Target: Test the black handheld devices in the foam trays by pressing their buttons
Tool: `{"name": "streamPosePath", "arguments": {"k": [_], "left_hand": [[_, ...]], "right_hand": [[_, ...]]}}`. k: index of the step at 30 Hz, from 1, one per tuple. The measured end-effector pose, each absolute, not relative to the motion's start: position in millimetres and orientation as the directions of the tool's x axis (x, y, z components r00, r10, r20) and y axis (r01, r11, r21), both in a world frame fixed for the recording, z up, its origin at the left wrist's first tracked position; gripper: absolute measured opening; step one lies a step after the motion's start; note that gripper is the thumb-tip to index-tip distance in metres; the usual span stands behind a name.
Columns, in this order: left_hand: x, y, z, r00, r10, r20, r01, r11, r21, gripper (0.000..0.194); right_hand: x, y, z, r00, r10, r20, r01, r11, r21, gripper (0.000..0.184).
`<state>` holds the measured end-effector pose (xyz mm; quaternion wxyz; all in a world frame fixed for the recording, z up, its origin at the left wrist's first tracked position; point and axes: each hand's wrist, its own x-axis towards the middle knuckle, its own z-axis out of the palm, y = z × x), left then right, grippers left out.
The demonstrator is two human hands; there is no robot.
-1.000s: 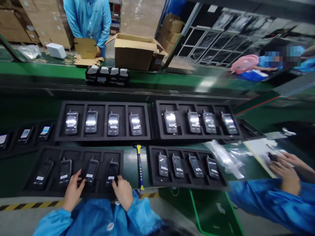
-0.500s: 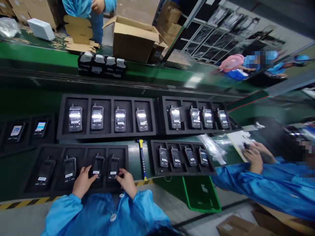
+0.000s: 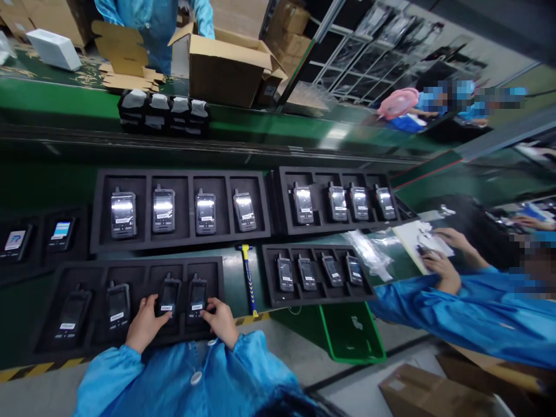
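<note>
A black foam tray (image 3: 130, 267) lies at the near edge of the green belt with several dark handsets in its slots. My left hand (image 3: 145, 323) rests on the tray, its thumb and fingers curled round the lower end of the third handset (image 3: 168, 294). Just to the right, my right hand (image 3: 220, 320) has its fingertips closed on the lower end of the fourth handset (image 3: 198, 293). Both handsets lie flat in their slots. Blue sleeves cover my wrists.
A hammer (image 3: 247, 278) with a yellow head lies right of the tray. More trays of handsets (image 3: 182, 211) fill the belt. A co-worker's hands (image 3: 438, 255) work on a white sheet at the right, beside plastic bags (image 3: 369, 252). A cardboard box (image 3: 226, 69) stands behind.
My left hand has slid right, from between the second and third handsets onto the third. My right hand has closed in on the fourth. The view has swung to the right.
</note>
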<state>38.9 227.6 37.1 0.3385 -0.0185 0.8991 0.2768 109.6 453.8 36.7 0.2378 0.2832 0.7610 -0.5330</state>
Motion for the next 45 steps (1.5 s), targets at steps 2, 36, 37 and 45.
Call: {"name": "streamPosePath", "arguments": {"k": [2,36,37,45], "left_hand": [[37,225,34,-0.766,0.169,-0.620,-0.220,0.837,0.501,0.068],[30,237,51,-0.735,0.149,-0.661,-0.187,0.893,0.409,0.056],[30,237,52,-0.735,0.150,-0.661,-0.187,0.892,0.411,0.056],[31,236,50,-0.735,0.155,-0.660,-0.188,0.889,0.418,0.055]], "right_hand": [[109,453,36,-0.723,0.193,-0.664,0.688,0.282,-0.668,0.022],[111,449,33,-0.707,0.183,-0.683,0.707,0.165,-0.687,0.027],[112,449,32,-0.706,0.181,-0.685,0.708,0.165,-0.686,0.028],[111,451,32,-0.704,0.161,-0.692,0.710,0.137,-0.691,0.030]]}}
